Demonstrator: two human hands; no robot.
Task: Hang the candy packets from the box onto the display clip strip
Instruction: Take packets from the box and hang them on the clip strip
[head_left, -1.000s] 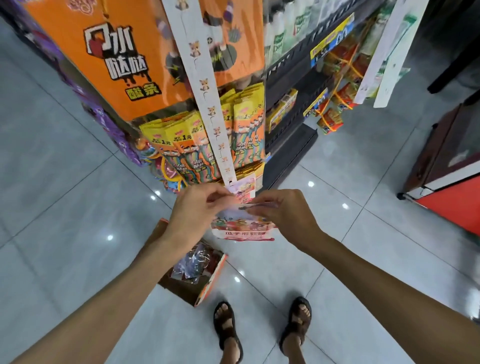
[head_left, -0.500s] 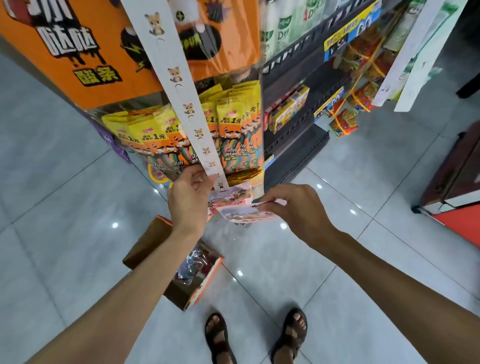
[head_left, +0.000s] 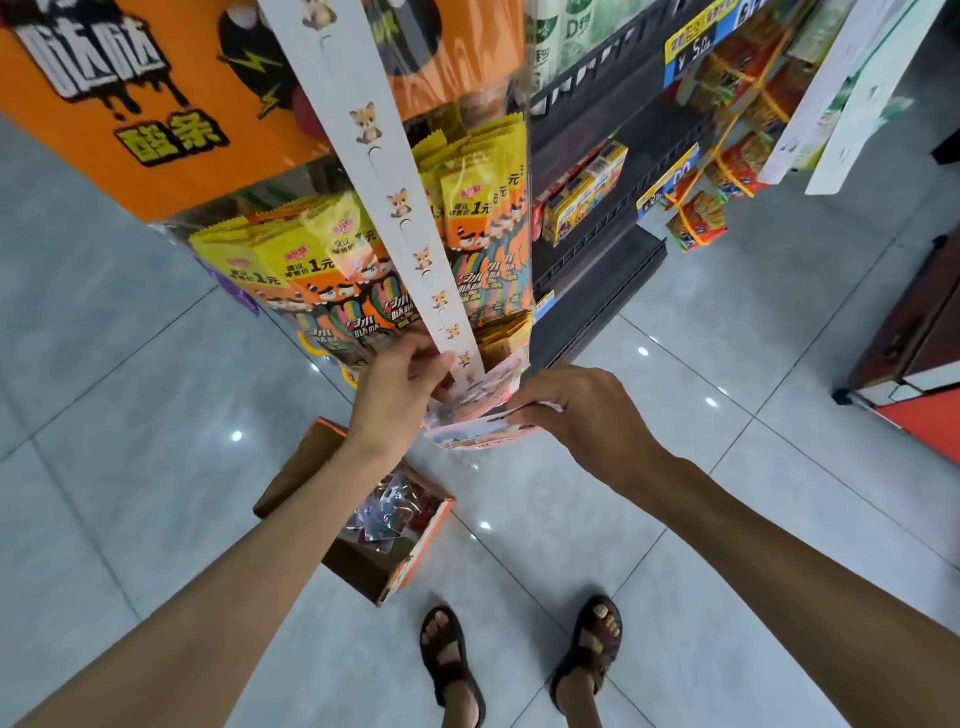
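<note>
A white clip strip (head_left: 384, 171) printed with small fox figures hangs down in front of the orange display. My left hand (head_left: 397, 392) grips the strip near its lower end. A pink candy packet (head_left: 488, 387) hangs at the strip's bottom. Just below it lies a second pink packet (head_left: 480, 431), held flat, which my right hand (head_left: 576, 410) pinches by its right edge. The open cardboard box (head_left: 415, 551) with several shiny packets (head_left: 387, 512) stands on the floor under my left forearm.
Yellow and orange snack packs (head_left: 467, 228) fill the display behind the strip. Black shelves (head_left: 597, 249) with boxed goods run to the right. A red-brown cabinet (head_left: 914, 364) stands at far right. Grey floor tiles (head_left: 130, 389) surround my sandalled feet (head_left: 519, 665).
My left hand rose from the packet to grip the strip's lower end. My right hand lifted its packet up toward the strip. The view tilted closer to the display.
</note>
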